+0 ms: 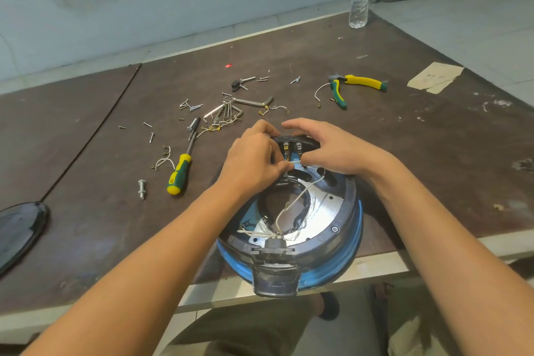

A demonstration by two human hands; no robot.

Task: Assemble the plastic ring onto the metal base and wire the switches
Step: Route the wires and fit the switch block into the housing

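Around the metal base [323, 205], the table [433, 167] is left bare from 2 to 4 o'clock, where a wide approach is offered. At 11 o'clock the way is cluttered by screws and hex keys [228, 108]. A screwdriver [179, 173] is laid near at 10 o'clock and a bolt [142, 188] at 9 o'clock. Pliers [358, 85] are set well apart at 1 o'clock. The switch housing [291, 147] at 12 o'clock is crowded by the left hand [254, 162] and right hand [332, 150], and the central opening is crossed by a white wire [286, 206].
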